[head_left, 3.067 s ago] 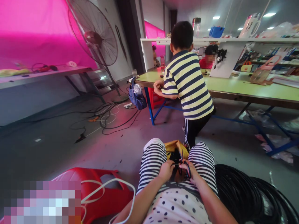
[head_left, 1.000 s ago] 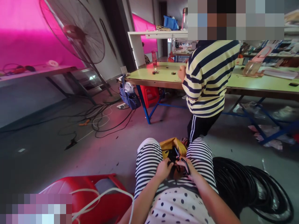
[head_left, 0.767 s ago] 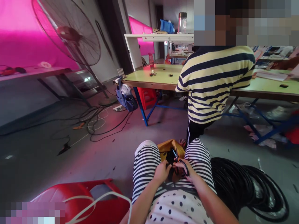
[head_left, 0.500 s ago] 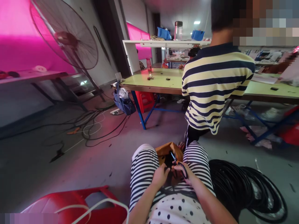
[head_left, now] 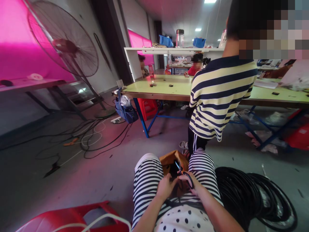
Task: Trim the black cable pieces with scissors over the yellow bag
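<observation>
My right hand (head_left: 192, 184) is closed round the handles of a pair of scissors (head_left: 179, 166), whose blades point forward, away from me. Close beside it, my left hand (head_left: 166, 186) has its fingers curled together over my lap. Whatever those fingers pinch is too dark and small to make out. Just past both hands, a brown bag or box (head_left: 167, 158) with a dark inside stands open between my knees. Dark material lies in my lap under the hands, its kind unclear.
Black cable coils (head_left: 238, 190) lie on the floor at my right. A red plastic stool (head_left: 58, 212) is at my left. A person in a striped shirt (head_left: 222, 87) stands ahead by a green-topped table (head_left: 137, 87). Cords and a fan (head_left: 70, 45) are farther left.
The view has shifted slightly, so the table and fan appear a little lower and farther left. People behind the table now show. Both hands stay over my lap, scissors still in the right.
</observation>
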### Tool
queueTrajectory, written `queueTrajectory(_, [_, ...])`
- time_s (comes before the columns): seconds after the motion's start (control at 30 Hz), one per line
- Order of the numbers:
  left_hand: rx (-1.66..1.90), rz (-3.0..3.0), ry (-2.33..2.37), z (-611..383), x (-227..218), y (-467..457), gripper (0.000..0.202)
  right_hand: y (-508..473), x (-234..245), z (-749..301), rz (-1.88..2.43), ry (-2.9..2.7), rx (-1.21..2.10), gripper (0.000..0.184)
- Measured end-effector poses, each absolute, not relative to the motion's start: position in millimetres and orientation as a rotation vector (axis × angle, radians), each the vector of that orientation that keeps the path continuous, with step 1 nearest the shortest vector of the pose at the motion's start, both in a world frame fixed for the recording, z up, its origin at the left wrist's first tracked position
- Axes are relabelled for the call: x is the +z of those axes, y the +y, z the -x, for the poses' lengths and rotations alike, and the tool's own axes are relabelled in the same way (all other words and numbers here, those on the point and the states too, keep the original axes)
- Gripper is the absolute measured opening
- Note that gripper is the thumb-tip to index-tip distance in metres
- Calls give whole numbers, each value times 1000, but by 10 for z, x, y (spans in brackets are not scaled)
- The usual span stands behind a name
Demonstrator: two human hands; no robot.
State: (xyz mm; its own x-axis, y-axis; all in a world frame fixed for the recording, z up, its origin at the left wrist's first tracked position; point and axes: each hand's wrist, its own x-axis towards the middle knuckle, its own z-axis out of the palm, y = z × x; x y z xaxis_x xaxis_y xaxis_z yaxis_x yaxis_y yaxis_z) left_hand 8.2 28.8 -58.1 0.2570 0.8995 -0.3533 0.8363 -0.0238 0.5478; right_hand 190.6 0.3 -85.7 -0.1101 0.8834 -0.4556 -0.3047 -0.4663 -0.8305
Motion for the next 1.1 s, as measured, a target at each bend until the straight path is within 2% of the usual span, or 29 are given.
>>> queueTrajectory(0.17, [149,-1868,1587,-102,-581,272,32,-10,-764,-1897,1228,-695,1723,48])
queueTrajectory(0.57, [147,-1878,1573,-116,-640,298,30,-12,-805,-1860,1240,-618,1718,55])
queueTrajectory(0.9, [127,-1876,1560,-131,-606,267,31,-5,-789,-1870,1256,-650,1704,42])
queueTrajectory(1.1, [114,-1894,1553,-121,-619,266,32,-6,-788,-1868,1281,-661,1712,46])
